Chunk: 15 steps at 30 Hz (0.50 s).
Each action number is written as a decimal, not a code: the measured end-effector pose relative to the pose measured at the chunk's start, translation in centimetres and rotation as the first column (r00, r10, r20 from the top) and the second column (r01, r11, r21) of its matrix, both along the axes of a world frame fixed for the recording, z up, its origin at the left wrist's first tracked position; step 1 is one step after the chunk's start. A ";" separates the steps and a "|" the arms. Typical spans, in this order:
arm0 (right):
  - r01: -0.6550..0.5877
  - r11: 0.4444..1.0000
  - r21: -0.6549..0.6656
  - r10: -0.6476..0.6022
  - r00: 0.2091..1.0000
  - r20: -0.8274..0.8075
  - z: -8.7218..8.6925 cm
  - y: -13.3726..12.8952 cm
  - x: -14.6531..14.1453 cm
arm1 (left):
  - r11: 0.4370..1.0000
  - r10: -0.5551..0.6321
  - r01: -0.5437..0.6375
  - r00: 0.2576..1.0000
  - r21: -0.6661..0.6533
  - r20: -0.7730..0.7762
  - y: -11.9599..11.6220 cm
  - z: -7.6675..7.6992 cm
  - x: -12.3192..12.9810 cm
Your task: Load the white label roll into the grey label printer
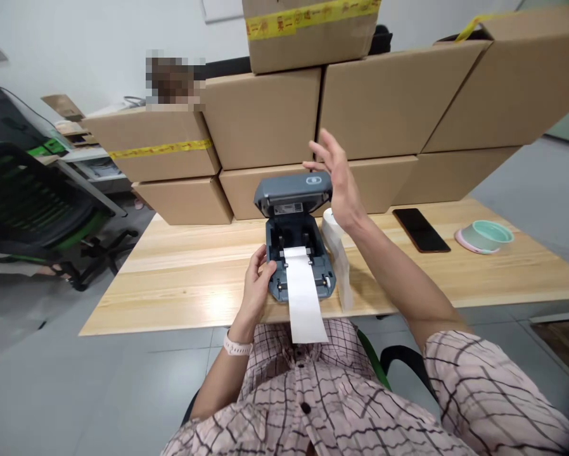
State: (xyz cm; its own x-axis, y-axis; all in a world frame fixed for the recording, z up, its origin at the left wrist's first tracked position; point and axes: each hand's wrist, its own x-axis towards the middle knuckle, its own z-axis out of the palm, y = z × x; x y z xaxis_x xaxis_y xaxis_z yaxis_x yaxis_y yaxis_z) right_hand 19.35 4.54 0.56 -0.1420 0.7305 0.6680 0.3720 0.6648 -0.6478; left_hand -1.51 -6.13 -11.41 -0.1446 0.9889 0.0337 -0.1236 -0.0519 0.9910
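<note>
A dark grey label printer (275, 278) stands on the wooden table with its lid (289, 185) raised. A strip of white label paper (304, 297) runs out of its front and hangs past the table edge. My left hand (258, 275) grips the printer's left side, thumb on the upper rim. At the lid's right edge is my right hand (336, 177), its fingers spread and pointing up; it holds nothing, and I cannot tell whether the palm touches the lid. Partly behind that wrist, a white paper roll (332, 229) stands beside the printer, its loose end trailing forward.
Stacked cardboard boxes (265, 120) wall off the table's back. To the right lie a black phone (421, 229) and a mint-green bowl-shaped item (490, 235) with a pink base. A person's head, blurred out, shows behind the boxes. An office chair (37, 202) stands left.
</note>
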 end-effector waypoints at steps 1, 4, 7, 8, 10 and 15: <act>0.004 1.000 -0.009 -0.004 1.000 -0.024 0.6 1.1 -0.2 | 1.000 -0.002 0.002 1.000 0.007 -0.009 -0.3 0.1 0.0; -0.016 0.998 -0.052 0.011 0.996 -0.089 1.9 4.6 -0.6 | 0.998 0.045 -0.042 0.997 0.050 -0.064 -2.5 0.1 0.1; -0.057 0.991 -0.123 0.036 0.986 -0.165 2.9 8.3 -0.7 | 0.979 0.191 -0.183 0.977 0.090 -0.093 -6.3 -0.2 0.3; -0.060 0.988 -0.145 0.033 0.982 -0.186 3.2 9.2 -0.6 | 0.973 0.221 -0.215 0.973 0.081 -0.072 -7.6 -0.2 0.3; -0.043 0.983 -0.180 0.004 0.978 -0.206 3.8 9.7 -0.3 | 0.988 0.153 -0.154 0.988 -0.023 -0.008 -9.7 0.1 0.2; 0.048 0.997 0.065 -0.044 0.997 -0.062 3.6 0.6 1.7 | 0.808 -0.330 0.423 0.902 -0.410 0.280 -10.2 2.8 0.6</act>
State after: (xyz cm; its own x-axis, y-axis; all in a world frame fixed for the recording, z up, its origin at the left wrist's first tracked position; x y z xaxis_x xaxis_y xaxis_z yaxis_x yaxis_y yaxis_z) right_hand 21.05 5.11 4.16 -0.0669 0.6891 0.7215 0.3647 0.6900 -0.6252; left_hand -0.91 -16.33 -8.63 0.2850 0.8631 -0.4169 -0.2233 0.4827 0.8468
